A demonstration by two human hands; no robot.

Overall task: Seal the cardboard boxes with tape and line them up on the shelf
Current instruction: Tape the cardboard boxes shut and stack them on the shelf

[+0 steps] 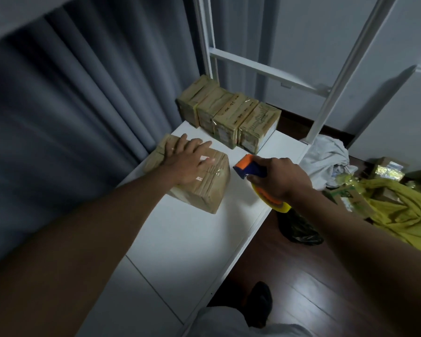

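A brown cardboard box (209, 188) with clear tape across its top lies on the white shelf (192, 242). My left hand (188, 160) rests flat on the top of this box, fingers straight and spread. Just right of the box, my right hand (281, 178) grips a blue and orange tape dispenser (249, 167) that carries a yellow roll. Its toothed end points at the box without touching it. Farther back, several taped boxes (229, 114) stand side by side in a row on the shelf.
Grey curtains (83, 105) hang left of the shelf. White shelf posts (331, 93) rise behind the row. On the dark wood floor at right lie a white cloth (326, 156), a yellow bag (404, 215) with loose packages, and a black bag (299, 229).
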